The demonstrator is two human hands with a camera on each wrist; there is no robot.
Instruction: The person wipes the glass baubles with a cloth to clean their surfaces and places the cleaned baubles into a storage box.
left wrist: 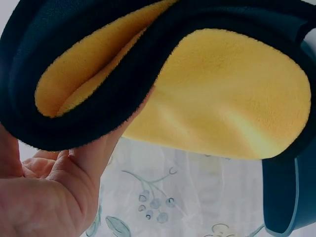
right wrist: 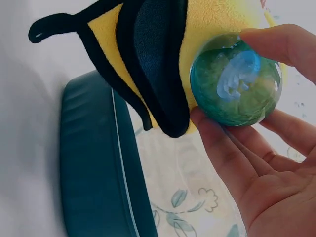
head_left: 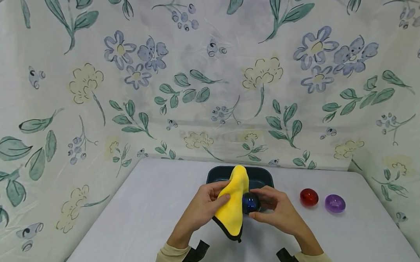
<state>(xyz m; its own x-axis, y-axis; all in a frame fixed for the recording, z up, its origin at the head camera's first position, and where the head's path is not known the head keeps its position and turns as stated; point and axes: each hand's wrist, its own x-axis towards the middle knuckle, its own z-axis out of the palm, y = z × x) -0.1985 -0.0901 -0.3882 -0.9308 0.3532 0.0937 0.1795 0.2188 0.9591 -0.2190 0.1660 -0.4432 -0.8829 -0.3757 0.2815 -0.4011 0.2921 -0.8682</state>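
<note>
A yellow cloth (head_left: 235,214) with black edging hangs from my left hand (head_left: 202,207), gripped between thumb and fingers. In the left wrist view the cloth (left wrist: 227,94) is folded over, its dark reverse side showing. My right hand (head_left: 278,212) holds a shiny dark-blue ball (head_left: 251,203) between thumb and fingertips, right at the cloth's side. Seen from the right wrist, that ball (right wrist: 237,81) is see-through and greenish, with a pale blue shape in it. Both hands are in front of a dark teal tray (head_left: 213,173), covering part of it.
To the right on the white table (head_left: 128,221) lie a red ball (head_left: 309,197) and a purple ball (head_left: 335,203), side by side. A flower-patterned curtain (head_left: 198,68) rises behind the table's far edge and along its sides.
</note>
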